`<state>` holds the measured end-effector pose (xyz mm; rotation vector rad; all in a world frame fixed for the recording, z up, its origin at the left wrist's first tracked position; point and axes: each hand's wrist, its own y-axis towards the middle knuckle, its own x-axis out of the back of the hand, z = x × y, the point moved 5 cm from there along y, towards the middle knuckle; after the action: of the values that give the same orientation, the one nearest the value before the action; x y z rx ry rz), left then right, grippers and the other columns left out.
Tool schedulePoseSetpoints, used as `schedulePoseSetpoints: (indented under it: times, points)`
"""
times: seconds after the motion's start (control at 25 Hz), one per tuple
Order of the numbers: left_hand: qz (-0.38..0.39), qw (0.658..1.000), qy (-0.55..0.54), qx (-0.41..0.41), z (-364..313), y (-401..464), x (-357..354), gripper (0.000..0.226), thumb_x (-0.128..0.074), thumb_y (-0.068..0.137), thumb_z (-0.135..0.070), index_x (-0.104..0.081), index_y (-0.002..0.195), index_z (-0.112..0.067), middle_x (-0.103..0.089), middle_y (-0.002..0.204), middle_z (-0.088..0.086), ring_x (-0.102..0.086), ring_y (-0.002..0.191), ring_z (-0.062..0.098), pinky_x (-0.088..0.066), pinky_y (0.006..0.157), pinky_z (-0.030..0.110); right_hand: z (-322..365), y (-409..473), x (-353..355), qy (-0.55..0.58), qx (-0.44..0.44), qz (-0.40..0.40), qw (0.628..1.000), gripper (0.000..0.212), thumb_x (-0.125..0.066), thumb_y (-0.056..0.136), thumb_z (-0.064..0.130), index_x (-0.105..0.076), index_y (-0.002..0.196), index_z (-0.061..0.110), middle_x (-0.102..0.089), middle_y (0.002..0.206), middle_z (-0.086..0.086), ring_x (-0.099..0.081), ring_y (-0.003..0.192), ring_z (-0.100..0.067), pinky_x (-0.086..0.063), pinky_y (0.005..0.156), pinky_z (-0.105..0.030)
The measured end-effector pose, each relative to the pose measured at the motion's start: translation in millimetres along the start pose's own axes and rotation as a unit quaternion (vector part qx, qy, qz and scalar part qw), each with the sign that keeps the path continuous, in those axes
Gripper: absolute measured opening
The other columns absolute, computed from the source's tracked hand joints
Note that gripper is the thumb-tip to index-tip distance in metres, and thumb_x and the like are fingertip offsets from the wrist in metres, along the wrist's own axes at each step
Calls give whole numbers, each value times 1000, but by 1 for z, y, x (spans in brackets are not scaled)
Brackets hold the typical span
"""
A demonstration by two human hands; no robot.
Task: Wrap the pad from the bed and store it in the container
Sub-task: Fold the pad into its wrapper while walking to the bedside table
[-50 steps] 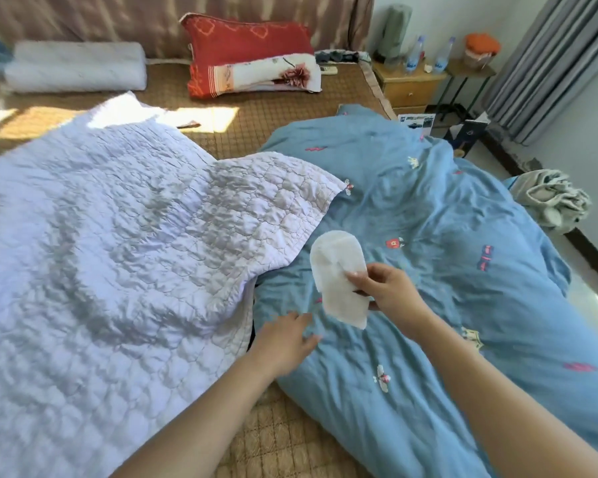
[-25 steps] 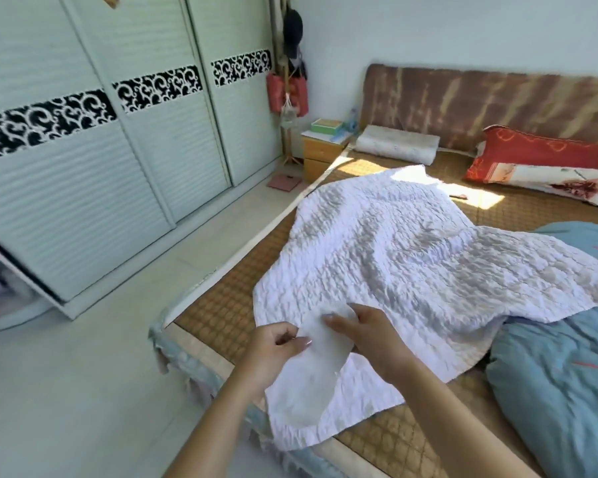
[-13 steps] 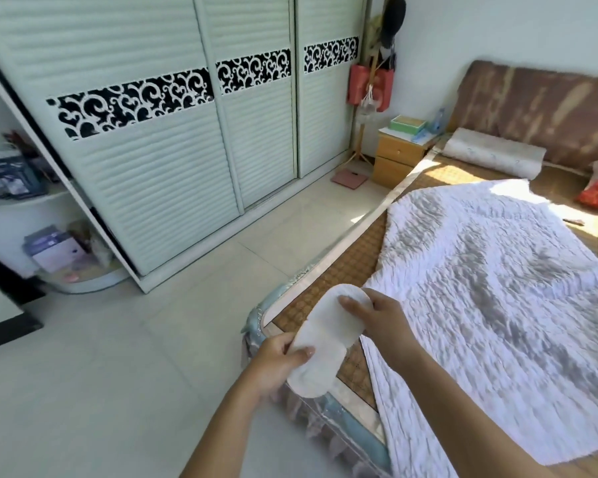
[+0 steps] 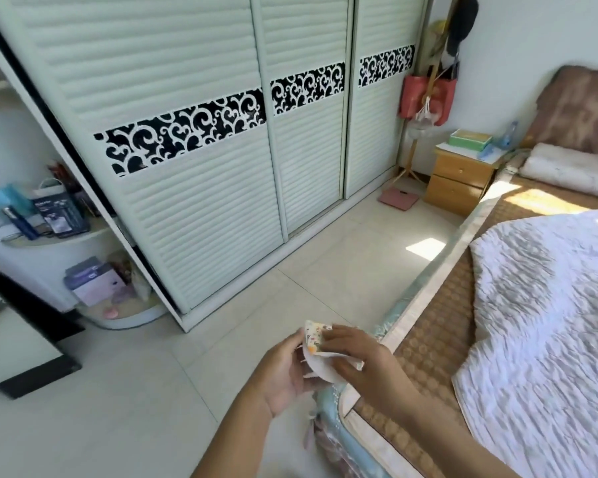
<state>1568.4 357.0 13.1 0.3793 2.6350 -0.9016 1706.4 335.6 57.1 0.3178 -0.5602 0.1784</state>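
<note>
The white pad (image 4: 320, 365) is folded between both hands, above the near left corner of the bed (image 4: 425, 343). A patterned side of the pad shows at its top edge. My left hand (image 4: 283, 370) cups it from the left and below. My right hand (image 4: 358, 355) presses its fingers over the top of the fold. Part of the pad is hidden under my fingers. No container can be picked out for certain.
A white quilt (image 4: 546, 326) covers the bed's woven mat. A sliding-door wardrobe (image 4: 194, 143) fills the left wall, with open corner shelves (image 4: 49, 232) of boxes beside it. A wooden nightstand (image 4: 460, 182) and pink scale (image 4: 398, 199) stand at the far wall. Pale tiled floor lies between.
My view has swung left from the bed toward the wardrobe. The pad, flat and long before, is now folded over between both hands, showing a patterned side.
</note>
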Motion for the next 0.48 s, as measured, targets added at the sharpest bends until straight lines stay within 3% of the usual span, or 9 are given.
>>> schedulePoseSetpoints:
  times: [0.08, 0.2, 0.28, 0.4, 0.48]
  points:
    - [19, 1000, -22, 9, -38, 30, 33, 50, -29, 99, -44, -66, 112, -12, -72, 103, 12, -69, 88, 22, -57, 74, 37, 1, 52, -20, -40, 64, -11, 997, 19, -71, 76, 1, -77, 94, 7, -71, 112, -4, -55, 115, -11, -43, 102, -33]
    - [15, 1000, 12, -4, -95, 70, 68, 41, -37, 99, -37, -67, 110, -11, -75, 97, 10, -72, 83, 20, -58, 66, 34, -5, 121, -42, -81, 64, 45, 994, 19, -74, 78, 19, -77, 96, 13, -67, 122, -3, -46, 126, -8, -33, 108, -35]
    - [-3, 999, 27, -19, -122, 95, 87, 31, -48, 97, -26, -63, 115, -6, -74, 97, 11, -71, 84, 23, -58, 61, 32, -20, 154, -47, -47, 6, 53, 997, 22, -71, 82, 29, -74, 102, 19, -59, 131, 5, -39, 133, -4, -27, 112, -29]
    - [2, 999, 38, -23, -154, 137, 111, 27, -56, 92, -15, -61, 117, -4, -72, 102, 13, -70, 88, 25, -59, 64, 32, -49, 202, -41, 65, -130, -49, 988, 30, -57, 85, 43, -64, 113, 36, -51, 132, 20, -43, 128, 5, -38, 108, -23]
    - [23, 999, 44, -22, -181, 173, 124, 25, -58, 91, -13, -61, 114, -6, -73, 103, 13, -72, 91, 25, -59, 65, 31, -77, 240, -47, 125, -241, -92, 958, 47, -45, 87, 51, -46, 132, 37, -46, 138, 15, -43, 131, -5, -37, 111, -32]
